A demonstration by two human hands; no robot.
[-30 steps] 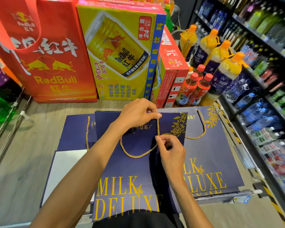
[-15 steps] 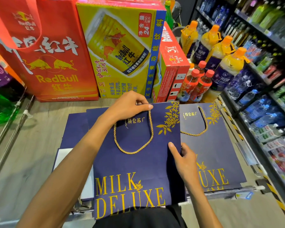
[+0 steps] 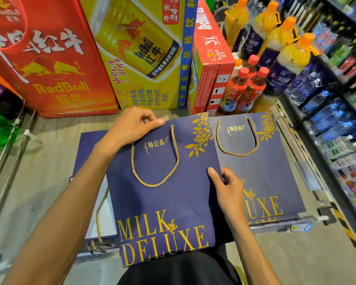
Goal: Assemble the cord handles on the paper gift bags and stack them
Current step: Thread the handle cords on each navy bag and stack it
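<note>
Head view: the left hand (image 3: pixel 132 125) pinches the top edge of a flat navy bag (image 3: pixel 164 202), fingers curled over the rim, while the right hand (image 3: pixel 227 185) grips its right edge, thumb on the face and fingers tucked behind. The gold cord (image 3: pixel 155 161) already hangs in a full loop on this side, so this bag looks finished and ready to stack. Just to the right lies a pile (image 3: pixel 261 167) of corded bags, partly under the held one. To the left sit more flat bags (image 3: pixel 90 145) and loose cord (image 3: pixel 99 212), seemingly work left. The paper is matte and stiff with metallic gold print; the cord is twisted and glossy.
</note>
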